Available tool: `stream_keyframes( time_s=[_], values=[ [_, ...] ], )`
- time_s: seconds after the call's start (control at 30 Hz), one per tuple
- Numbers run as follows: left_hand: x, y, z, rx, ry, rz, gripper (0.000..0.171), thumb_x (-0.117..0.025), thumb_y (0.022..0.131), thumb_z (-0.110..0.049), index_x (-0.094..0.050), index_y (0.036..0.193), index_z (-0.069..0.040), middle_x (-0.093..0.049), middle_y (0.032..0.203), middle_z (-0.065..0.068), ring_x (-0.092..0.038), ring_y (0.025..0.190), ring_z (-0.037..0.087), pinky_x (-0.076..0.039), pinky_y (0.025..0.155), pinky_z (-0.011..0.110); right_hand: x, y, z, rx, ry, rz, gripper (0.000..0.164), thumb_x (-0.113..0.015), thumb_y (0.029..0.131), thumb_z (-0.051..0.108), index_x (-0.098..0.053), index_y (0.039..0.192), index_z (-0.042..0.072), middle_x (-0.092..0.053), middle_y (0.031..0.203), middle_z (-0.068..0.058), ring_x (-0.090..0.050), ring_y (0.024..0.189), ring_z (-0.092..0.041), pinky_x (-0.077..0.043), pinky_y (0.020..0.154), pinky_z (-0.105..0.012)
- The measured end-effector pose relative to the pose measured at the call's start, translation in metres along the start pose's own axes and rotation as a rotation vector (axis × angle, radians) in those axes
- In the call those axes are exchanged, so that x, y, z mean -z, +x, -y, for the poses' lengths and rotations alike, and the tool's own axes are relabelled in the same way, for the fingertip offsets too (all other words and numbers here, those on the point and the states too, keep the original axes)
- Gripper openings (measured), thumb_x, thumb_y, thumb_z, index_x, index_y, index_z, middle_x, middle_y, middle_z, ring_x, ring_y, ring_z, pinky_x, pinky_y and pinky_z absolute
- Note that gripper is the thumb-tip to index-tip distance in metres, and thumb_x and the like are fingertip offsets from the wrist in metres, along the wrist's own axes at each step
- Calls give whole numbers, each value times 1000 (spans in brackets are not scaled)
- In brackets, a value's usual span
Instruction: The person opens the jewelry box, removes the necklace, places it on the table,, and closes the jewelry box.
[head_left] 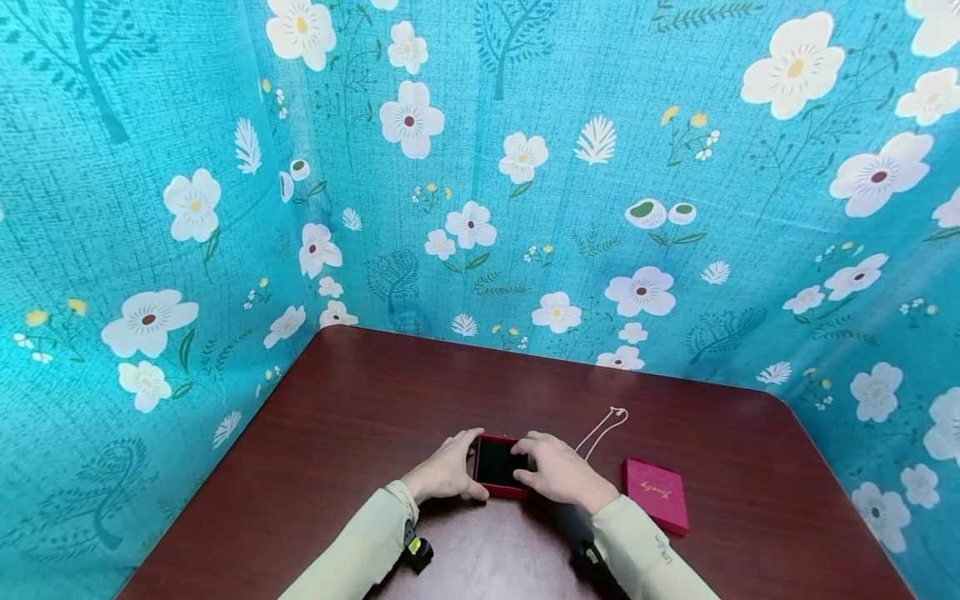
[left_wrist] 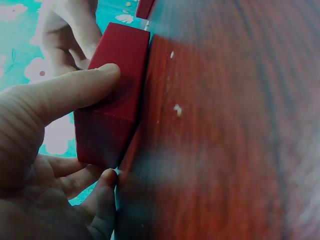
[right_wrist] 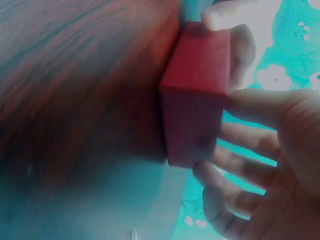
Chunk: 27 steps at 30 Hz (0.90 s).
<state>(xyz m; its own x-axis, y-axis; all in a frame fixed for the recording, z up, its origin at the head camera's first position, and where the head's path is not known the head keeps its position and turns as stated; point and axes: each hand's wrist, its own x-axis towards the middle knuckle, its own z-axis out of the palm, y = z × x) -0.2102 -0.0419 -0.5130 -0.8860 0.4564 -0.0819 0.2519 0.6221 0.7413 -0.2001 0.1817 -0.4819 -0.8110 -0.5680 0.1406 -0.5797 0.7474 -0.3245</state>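
Note:
A small red jewelry box (head_left: 504,492), its top off and a black insert (head_left: 497,462) inside, sits on the table between both hands. My left hand (head_left: 442,471) holds its left end, the thumb along the near wall and the fingers round toward the far side. Over the right end, my right hand (head_left: 558,471) has its thumb and index finger spread above the insert; whether they touch it is hard to tell. In the right wrist view the other fingers lie loosely beside the box's red end wall (right_wrist: 192,127).
A red lid (head_left: 655,494) with gold lettering lies right of my right hand. Behind that hand, a thin pale necklace (head_left: 600,433) stretches across the dark wooden table (head_left: 360,400). Blue flowered cloth (head_left: 465,167) hangs around the table's back and sides.

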Motion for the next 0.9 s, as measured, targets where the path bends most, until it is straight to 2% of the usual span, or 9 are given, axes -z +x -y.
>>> stream_keyframes(
  time_s=[0.2,0.4,0.7,0.9],
  values=[
    [-1,-1,2,-21,9,-11,103,-88,61,-24,-31,145,-6,-38,143,12,-35,128,29,-36,99,47,14,-16,-7,-43,39,-20,28,-73,82,20,-67,108,12,-61,100,0,-59,89,-15,-51,80,-38],
    [0,-1,1,-20,8,-12,102,-88,62,-24,-32,145,-6,-38,143,11,-35,128,28,-36,98,46,23,-34,-20,-99,70,-39,31,-75,81,19,-67,109,10,-62,102,-3,-59,92,-20,-50,82,-41],
    [0,-2,1,-16,-3,-16,101,-88,62,-23,-32,145,-7,-41,140,9,-41,120,26,-40,94,43,37,-66,-44,-108,-19,-128,25,-75,80,16,-68,102,8,-63,96,-2,-58,88,-18,-49,78,-39],
    [-1,-1,2,-22,-11,-17,102,-89,61,-22,-33,144,-5,-42,138,11,-42,118,27,-40,94,43,48,-89,-62,-184,-40,-174,24,-76,79,15,-68,100,7,-61,92,-1,-58,82,-17,-48,73,-34]
  ],
)
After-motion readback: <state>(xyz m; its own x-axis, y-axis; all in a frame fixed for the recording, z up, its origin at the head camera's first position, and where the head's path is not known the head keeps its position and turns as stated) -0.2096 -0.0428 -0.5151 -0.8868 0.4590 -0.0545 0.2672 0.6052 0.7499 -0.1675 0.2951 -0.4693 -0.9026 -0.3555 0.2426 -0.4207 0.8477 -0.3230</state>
